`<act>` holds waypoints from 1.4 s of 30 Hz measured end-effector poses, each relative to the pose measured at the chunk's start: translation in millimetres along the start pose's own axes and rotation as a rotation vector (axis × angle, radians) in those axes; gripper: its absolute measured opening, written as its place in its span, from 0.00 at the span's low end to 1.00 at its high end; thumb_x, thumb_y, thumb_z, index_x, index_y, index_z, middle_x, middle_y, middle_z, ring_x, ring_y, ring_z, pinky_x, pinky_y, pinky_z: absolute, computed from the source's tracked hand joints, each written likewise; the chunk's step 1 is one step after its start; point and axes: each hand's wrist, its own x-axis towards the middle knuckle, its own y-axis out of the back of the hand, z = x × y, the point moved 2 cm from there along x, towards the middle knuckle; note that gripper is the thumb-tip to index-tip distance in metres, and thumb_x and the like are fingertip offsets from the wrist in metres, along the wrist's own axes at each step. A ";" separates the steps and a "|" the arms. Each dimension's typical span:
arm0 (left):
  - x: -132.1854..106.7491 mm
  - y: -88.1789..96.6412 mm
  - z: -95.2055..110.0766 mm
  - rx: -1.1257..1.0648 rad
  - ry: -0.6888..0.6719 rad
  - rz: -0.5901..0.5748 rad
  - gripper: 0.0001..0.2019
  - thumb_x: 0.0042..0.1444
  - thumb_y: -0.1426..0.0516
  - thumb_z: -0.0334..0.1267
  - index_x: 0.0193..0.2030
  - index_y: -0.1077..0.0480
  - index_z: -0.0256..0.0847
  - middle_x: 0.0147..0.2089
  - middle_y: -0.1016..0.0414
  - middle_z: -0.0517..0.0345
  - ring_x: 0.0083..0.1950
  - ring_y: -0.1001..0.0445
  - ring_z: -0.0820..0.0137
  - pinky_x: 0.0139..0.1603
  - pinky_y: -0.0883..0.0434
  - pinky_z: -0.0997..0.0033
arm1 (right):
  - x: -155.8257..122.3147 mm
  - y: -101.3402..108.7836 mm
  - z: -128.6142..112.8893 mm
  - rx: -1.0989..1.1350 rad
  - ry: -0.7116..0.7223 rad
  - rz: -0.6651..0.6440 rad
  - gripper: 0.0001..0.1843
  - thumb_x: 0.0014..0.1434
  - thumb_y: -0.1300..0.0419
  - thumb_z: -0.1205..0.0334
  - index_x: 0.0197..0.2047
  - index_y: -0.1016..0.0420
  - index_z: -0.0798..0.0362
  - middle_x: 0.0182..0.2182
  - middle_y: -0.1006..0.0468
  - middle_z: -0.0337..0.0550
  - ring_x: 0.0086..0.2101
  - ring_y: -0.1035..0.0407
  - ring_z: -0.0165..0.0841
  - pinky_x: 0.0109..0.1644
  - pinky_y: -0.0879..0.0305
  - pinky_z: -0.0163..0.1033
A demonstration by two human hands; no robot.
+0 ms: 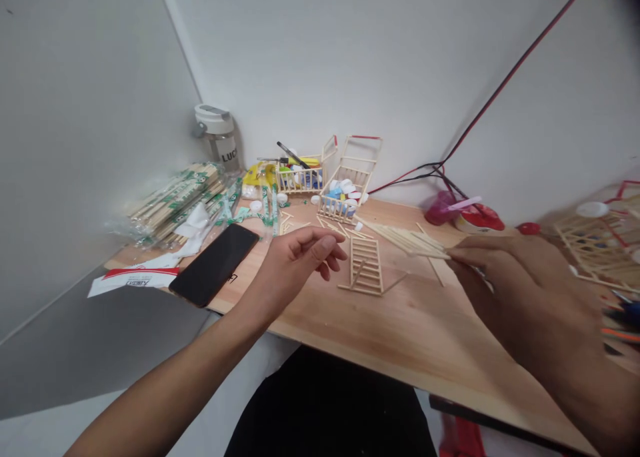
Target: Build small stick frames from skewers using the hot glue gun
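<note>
My left hand [300, 263] hangs above the wooden tabletop [400, 330], holding nothing, its fingers loosely curled. Just beyond its fingertips, a ladder-like frame of glued wooden sticks [365, 267] lies flat on the table. My right hand [525, 290] pinches a thin wooden stick [430, 253] between thumb and fingers. That stick's tip lies over a loose pile of similar sticks [403, 239]. Whether it touches the pile, I cannot tell. My fingers hide the stick's far end.
A black smartphone [214, 265] lies left of my left hand, near wrapped bundles of sticks [175, 203]. Two small stick cribs [347, 183] hold bottle caps at the back. A stick frame [600, 243] sits far right. White walls bound the table's back and left sides.
</note>
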 end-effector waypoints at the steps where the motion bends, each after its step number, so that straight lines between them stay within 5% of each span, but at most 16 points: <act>1: -0.4 -0.9 4.3 -0.046 0.035 -0.026 0.13 0.59 0.45 0.44 0.40 0.26 0.34 0.33 0.23 0.53 0.29 0.27 0.75 0.27 0.29 0.77 | -0.5 -0.4 0.3 0.004 0.004 -0.023 0.10 0.57 0.41 0.68 0.42 0.34 0.48 0.38 0.22 0.46 0.40 0.29 0.40 0.45 0.35 0.45; 9: 7.0 -12.0 22.1 -0.188 0.324 -0.271 0.20 0.56 0.43 0.51 0.29 0.28 0.33 0.23 0.29 0.56 0.19 0.33 0.79 0.14 0.42 0.83 | -0.5 1.6 -4.6 -0.049 0.100 -0.082 0.08 0.58 0.42 0.69 0.42 0.30 0.50 0.39 0.22 0.48 0.41 0.31 0.42 0.41 0.37 0.46; 16: 10.7 -15.0 17.4 -0.370 0.462 -0.311 0.16 0.57 0.42 0.42 0.24 0.31 0.32 0.19 0.31 0.60 0.15 0.35 0.81 0.11 0.45 0.84 | 8.1 -3.5 -0.4 0.040 0.020 0.128 0.03 0.58 0.40 0.65 0.35 0.26 0.48 0.31 0.22 0.39 0.32 0.28 0.36 0.33 0.35 0.40; 21: 9.7 -15.1 13.2 -0.425 0.433 -0.279 0.09 0.56 0.41 0.35 0.28 0.30 0.32 0.26 0.24 0.55 0.21 0.28 0.78 0.17 0.35 0.84 | 13.2 -7.6 -2.2 0.081 -0.156 0.245 0.10 0.57 0.39 0.67 0.44 0.26 0.49 0.42 0.23 0.45 0.41 0.28 0.37 0.43 0.32 0.41; 27: 11.4 -20.3 13.9 -0.381 0.367 -0.251 0.06 0.56 0.41 0.34 0.32 0.30 0.32 0.31 0.21 0.52 0.30 0.21 0.72 0.24 0.27 0.79 | 21.9 -17.4 -1.2 0.524 -0.642 0.136 0.16 0.62 0.45 0.57 0.52 0.32 0.47 0.44 0.24 0.43 0.40 0.30 0.34 0.40 0.34 0.41; 32: 8.8 -26.7 11.2 -0.300 0.354 -0.240 0.07 0.55 0.40 0.36 0.31 0.32 0.33 0.30 0.21 0.53 0.29 0.21 0.71 0.24 0.27 0.79 | 27.6 -25.5 1.2 0.935 -0.899 -0.137 0.18 0.58 0.44 0.44 0.30 0.29 0.51 0.25 0.30 0.38 0.29 0.34 0.30 0.33 0.38 0.36; 42: 12.1 -22.7 10.0 0.126 0.090 -0.210 0.13 0.58 0.44 0.41 0.27 0.32 0.34 0.24 0.29 0.59 0.20 0.35 0.82 0.17 0.39 0.83 | 31.4 -62.0 18.9 1.352 -0.937 -0.416 0.20 0.54 0.38 0.44 0.29 0.32 0.55 0.22 0.40 0.34 0.23 0.48 0.23 0.25 0.52 0.31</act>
